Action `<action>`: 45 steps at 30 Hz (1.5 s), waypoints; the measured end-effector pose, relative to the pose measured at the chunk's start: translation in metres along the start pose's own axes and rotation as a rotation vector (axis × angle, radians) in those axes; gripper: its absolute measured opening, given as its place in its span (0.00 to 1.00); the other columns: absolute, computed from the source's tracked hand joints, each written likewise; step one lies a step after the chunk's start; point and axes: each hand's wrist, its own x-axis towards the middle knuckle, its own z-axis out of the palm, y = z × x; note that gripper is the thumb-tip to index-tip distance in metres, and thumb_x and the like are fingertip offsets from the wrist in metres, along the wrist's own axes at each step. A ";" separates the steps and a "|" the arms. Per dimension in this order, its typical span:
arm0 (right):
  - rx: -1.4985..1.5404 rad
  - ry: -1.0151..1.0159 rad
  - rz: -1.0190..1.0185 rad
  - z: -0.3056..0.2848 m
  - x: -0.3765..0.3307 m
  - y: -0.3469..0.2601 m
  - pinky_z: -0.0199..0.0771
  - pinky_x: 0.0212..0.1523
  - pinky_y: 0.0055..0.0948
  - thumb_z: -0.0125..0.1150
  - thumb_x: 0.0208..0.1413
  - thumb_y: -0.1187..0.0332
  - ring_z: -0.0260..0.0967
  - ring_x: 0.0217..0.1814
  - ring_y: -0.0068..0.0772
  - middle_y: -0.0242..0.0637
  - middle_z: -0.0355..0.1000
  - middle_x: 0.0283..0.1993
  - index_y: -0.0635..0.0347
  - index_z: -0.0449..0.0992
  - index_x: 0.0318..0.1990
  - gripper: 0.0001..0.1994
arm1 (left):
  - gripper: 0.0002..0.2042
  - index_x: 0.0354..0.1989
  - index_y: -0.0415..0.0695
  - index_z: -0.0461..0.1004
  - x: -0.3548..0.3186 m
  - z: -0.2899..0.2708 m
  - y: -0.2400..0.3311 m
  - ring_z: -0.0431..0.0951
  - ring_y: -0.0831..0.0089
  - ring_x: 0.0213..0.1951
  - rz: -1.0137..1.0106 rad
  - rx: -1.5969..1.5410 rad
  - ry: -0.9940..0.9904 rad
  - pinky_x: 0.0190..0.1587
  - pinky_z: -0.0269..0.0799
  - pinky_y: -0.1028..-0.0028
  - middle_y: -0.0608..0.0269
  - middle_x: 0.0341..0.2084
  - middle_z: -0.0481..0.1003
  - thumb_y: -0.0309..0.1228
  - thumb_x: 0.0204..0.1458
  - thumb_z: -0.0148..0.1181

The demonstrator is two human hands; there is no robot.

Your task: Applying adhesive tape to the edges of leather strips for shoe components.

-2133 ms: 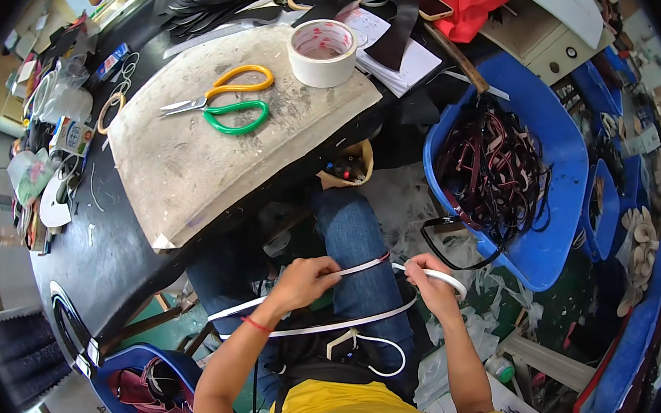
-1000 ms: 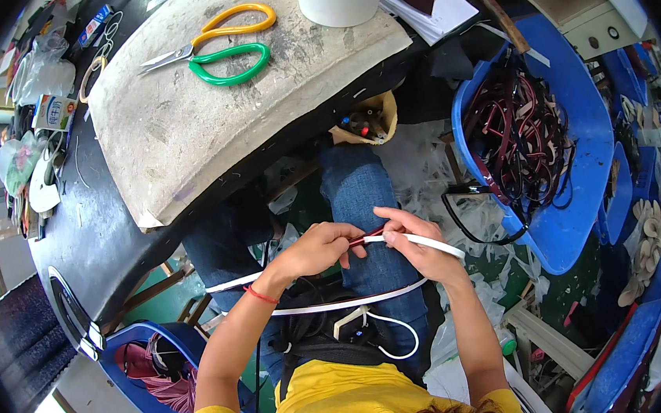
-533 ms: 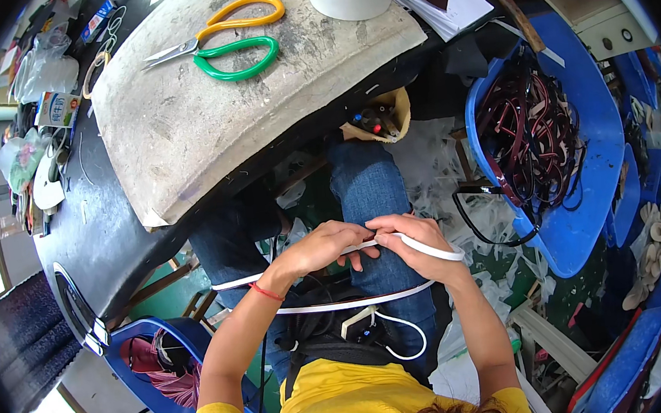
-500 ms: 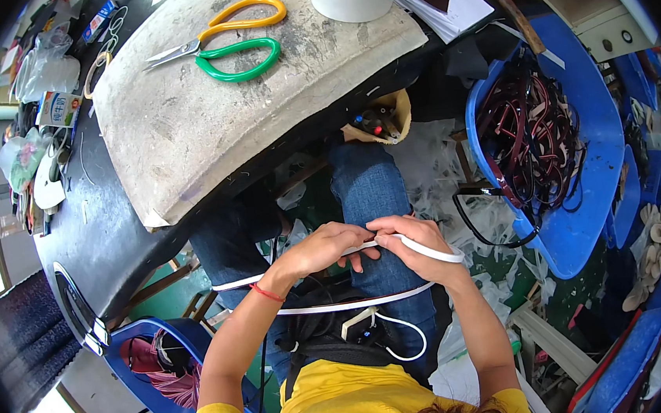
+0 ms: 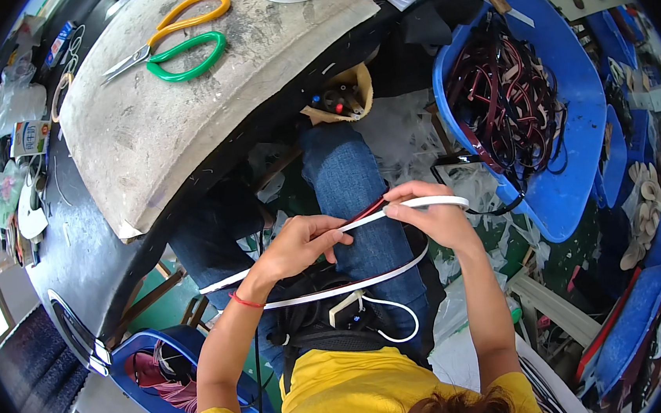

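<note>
A long strap (image 5: 424,201), white on one face and dark red on the other, loops across my lap above my jeans. My left hand (image 5: 302,244) pinches the strap near its middle, fingers closed around it. My right hand (image 5: 432,215) holds the same strap a little to the right, where it folds back in a loop. A lower run of the strap (image 5: 338,291) sags below both hands toward my waist.
A worn cutting board (image 5: 181,117) lies on the dark bench with green-handled scissors (image 5: 184,58) and orange-handled scissors (image 5: 173,20). A blue bin (image 5: 569,146) at right holds several dark red straps. Another blue bin (image 5: 156,371) stands at lower left. White scraps litter the floor.
My hands have come together on the strap, from spread apart to nearly touching. The view has tilted down, so the bench slid toward the top edge.
</note>
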 end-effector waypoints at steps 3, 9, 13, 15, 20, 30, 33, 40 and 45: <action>-0.068 0.009 0.014 0.006 0.005 0.008 0.69 0.34 0.18 0.64 0.49 0.71 0.70 0.33 0.18 0.33 0.75 0.30 0.66 0.78 0.35 0.08 | 0.12 0.46 0.36 0.74 -0.001 0.000 -0.004 0.74 0.81 0.23 -0.026 -0.023 0.012 0.26 0.67 0.81 0.63 0.31 0.79 0.28 0.57 0.51; -0.562 0.205 -0.429 0.024 0.013 0.020 0.57 0.39 0.30 0.62 0.45 0.68 0.66 0.28 0.32 0.28 0.71 0.23 0.53 0.75 0.24 0.04 | 0.12 0.42 0.36 0.75 0.000 0.002 -0.007 0.76 0.80 0.24 -0.036 -0.036 0.072 0.25 0.68 0.81 0.62 0.29 0.79 0.32 0.57 0.52; -0.284 0.046 -0.132 0.013 0.014 0.015 0.64 0.41 0.33 0.59 0.49 0.65 0.68 0.32 0.33 0.32 0.74 0.26 0.58 0.79 0.30 0.08 | 0.14 0.34 0.36 0.77 0.008 0.019 0.024 0.77 0.77 0.23 -0.081 0.191 0.178 0.26 0.70 0.79 0.61 0.21 0.78 0.37 0.55 0.55; -0.053 -0.096 -0.076 -0.003 0.022 0.026 0.67 0.39 0.28 0.55 0.52 0.67 0.69 0.35 0.28 0.35 0.75 0.28 0.64 0.79 0.36 0.10 | 0.14 0.31 0.37 0.78 0.014 0.023 0.022 0.77 0.76 0.21 -0.046 0.222 0.207 0.25 0.70 0.78 0.60 0.17 0.77 0.37 0.53 0.57; 0.304 -0.277 0.200 -0.009 0.030 0.039 0.68 0.39 0.21 0.54 0.56 0.65 0.71 0.35 0.24 0.37 0.75 0.30 0.66 0.79 0.38 0.13 | 0.11 0.29 0.37 0.76 0.011 0.007 0.013 0.76 0.78 0.20 -0.089 0.169 0.180 0.24 0.69 0.79 0.62 0.18 0.76 0.34 0.52 0.59; 0.493 -0.258 0.217 -0.013 0.030 0.064 0.69 0.40 0.22 0.56 0.55 0.65 0.72 0.35 0.27 0.40 0.75 0.30 0.68 0.78 0.39 0.13 | 0.09 0.28 0.38 0.75 -0.038 -0.039 -0.012 0.72 0.84 0.22 -0.198 -0.010 0.201 0.25 0.68 0.84 0.67 0.19 0.74 0.31 0.53 0.60; 0.521 -0.288 0.221 -0.015 0.031 0.068 0.69 0.39 0.23 0.56 0.55 0.65 0.72 0.35 0.27 0.40 0.75 0.30 0.69 0.78 0.40 0.14 | 0.07 0.29 0.38 0.75 -0.061 -0.056 -0.015 0.72 0.84 0.23 -0.205 -0.012 0.232 0.27 0.68 0.84 0.67 0.19 0.74 0.30 0.53 0.59; 0.523 -0.329 0.223 -0.019 0.034 0.069 0.70 0.42 0.23 0.55 0.56 0.66 0.73 0.36 0.29 0.41 0.76 0.31 0.69 0.77 0.41 0.14 | 0.08 0.30 0.36 0.75 -0.125 -0.097 -0.044 0.73 0.83 0.25 -0.278 0.083 0.416 0.31 0.69 0.82 0.67 0.21 0.74 0.30 0.53 0.59; 0.506 -0.340 0.235 -0.020 0.034 0.067 0.70 0.43 0.23 0.54 0.57 0.67 0.74 0.37 0.30 0.42 0.76 0.32 0.69 0.77 0.42 0.14 | 0.10 0.30 0.35 0.75 -0.178 -0.124 -0.081 0.72 0.82 0.27 -0.245 0.186 0.579 0.32 0.66 0.82 0.67 0.21 0.74 0.31 0.54 0.57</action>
